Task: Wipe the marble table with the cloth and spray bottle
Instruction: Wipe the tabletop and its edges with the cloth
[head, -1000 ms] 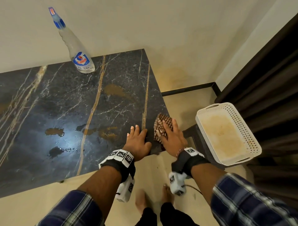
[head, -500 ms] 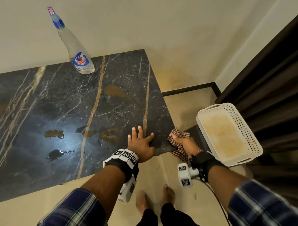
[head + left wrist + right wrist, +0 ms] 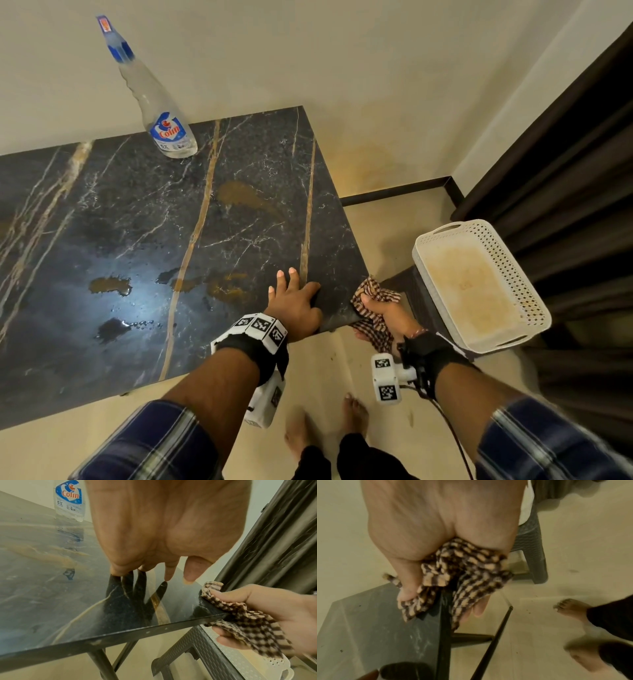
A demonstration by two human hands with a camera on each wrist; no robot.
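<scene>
The dark marble table [image 3: 137,240] has gold veins and wet brown patches [image 3: 109,285]. A clear spray bottle [image 3: 161,113] with a blue nozzle stands at its far edge, also seen in the left wrist view [image 3: 68,500]. My left hand [image 3: 294,298] lies flat, fingers spread, on the near right corner. My right hand [image 3: 383,315] grips a brown checked cloth [image 3: 373,308] folded over the table's right edge [image 3: 214,615], thumb above and fingers below [image 3: 447,588].
A white perforated tray [image 3: 479,284] sits on a dark woven stool [image 3: 188,649] just right of the table. Dark curtains [image 3: 565,154] hang beyond it. My bare feet [image 3: 356,411] stand on the beige floor by the table legs [image 3: 493,642].
My right hand slid the cloth off the table top to the right edge and now wraps it over that edge. The left hand stayed on the corner.
</scene>
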